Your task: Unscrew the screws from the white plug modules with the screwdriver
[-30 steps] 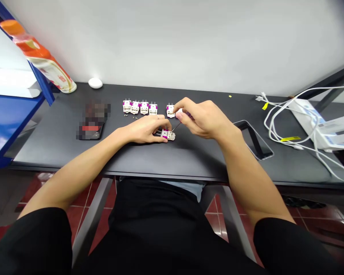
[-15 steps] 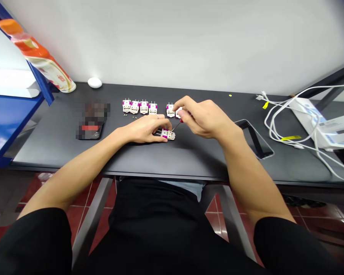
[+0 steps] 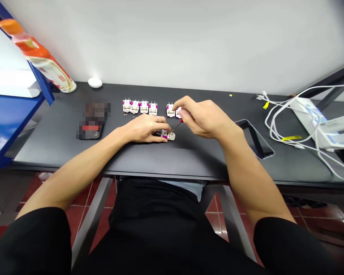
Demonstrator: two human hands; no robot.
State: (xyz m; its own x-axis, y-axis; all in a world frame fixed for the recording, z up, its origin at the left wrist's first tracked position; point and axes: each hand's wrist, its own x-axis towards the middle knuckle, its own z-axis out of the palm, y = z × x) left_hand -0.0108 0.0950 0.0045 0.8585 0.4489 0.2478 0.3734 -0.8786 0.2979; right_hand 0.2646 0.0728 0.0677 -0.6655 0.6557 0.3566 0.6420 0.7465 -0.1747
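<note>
Because the white-and-magenta plastic plug module (image 3: 168, 135) lies flat on the matte black table (image 3: 60, 152), the left hand (image 3: 141, 129) can pin it there, its grip curled over one end. The right hand (image 3: 205, 119) pinches a thin screwdriver (image 3: 176, 126) (steel shaft, a speck of red at the fingers), angled so its tip nears the module. Four matching modules (image 3: 139, 107) stand in a tidy row beyond.
</note>
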